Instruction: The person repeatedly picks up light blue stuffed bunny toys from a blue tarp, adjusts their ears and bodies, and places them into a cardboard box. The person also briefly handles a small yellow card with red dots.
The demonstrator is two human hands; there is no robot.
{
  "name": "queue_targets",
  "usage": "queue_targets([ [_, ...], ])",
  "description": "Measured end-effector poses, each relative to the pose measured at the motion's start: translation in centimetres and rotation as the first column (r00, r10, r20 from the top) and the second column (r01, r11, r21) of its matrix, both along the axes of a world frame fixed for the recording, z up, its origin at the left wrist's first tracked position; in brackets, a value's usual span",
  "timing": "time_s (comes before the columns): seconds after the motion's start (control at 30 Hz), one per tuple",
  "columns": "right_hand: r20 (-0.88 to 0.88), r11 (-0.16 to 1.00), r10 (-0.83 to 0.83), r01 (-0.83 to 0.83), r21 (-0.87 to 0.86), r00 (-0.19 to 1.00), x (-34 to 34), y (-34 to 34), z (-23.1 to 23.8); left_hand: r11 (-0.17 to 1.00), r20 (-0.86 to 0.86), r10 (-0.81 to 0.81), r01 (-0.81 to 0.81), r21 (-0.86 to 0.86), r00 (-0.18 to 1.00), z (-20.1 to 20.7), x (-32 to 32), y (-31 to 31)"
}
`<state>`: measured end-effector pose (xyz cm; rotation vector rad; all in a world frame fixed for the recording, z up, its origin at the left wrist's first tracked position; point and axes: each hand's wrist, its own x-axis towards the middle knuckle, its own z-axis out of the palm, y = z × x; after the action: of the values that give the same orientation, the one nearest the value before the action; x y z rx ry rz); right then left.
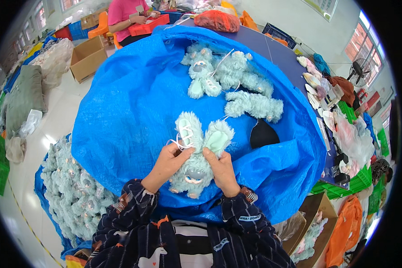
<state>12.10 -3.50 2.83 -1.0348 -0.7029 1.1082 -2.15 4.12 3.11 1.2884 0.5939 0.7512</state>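
Both my hands hold a pale teal plush toy (196, 161) over a blue tarp (120, 111). Its long ears point away from me and its face lies toward me. My left hand (169, 161) grips it near the base of the left ear, where a white lace (184, 132) criss-crosses; a loose loop of lace hangs by my fingers. My right hand (221, 169) pinches the base of the right ear, with the thumb on top. Beyond lie several similar plush toys (204, 71), one with a laced ear. A black cloth-like piece (262, 135) rests to the right.
At lower left, a heap of teal plush toys (71, 187) fills a blue sack. A cardboard box (87, 59) stands on the floor at far left. Another person (123, 18) in pink works beyond the table with a red basket (149, 25). An open carton (315, 223) sits at lower right.
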Motion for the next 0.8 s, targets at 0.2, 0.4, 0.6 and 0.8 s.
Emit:
queue_targets([
  [0.2, 0.274, 0.947, -0.322, 0.313, 0.078, 0.906, -1.3, 0.1, 0.8, 0.92, -0.033, 0.157, -0.134, 0.369, 0.987, -0.1, 1.3, -1.3],
  [0.4, 0.01, 0.947, -0.319, 0.318, 0.037, 0.948, -0.5, -0.2, 0.6, 0.973, 0.153, -0.184, 0.202, -0.114, 0.971, -1.3, -0.1, -1.0],
  [0.6, -0.232, 0.959, -0.272, 0.284, 0.018, 0.934, 0.3, 0.3, 0.3, 0.891, -0.066, -0.423, 0.401, -0.214, 0.904, -3.8, -2.9, -3.4],
  [0.8, 0.41, 0.994, 0.059, -0.094, 0.064, 0.91, -1.0, -1.3, 1.7, 0.943, -0.118, -0.325, 0.313, -0.111, 0.938, -4.6, -2.6, -3.0],
])
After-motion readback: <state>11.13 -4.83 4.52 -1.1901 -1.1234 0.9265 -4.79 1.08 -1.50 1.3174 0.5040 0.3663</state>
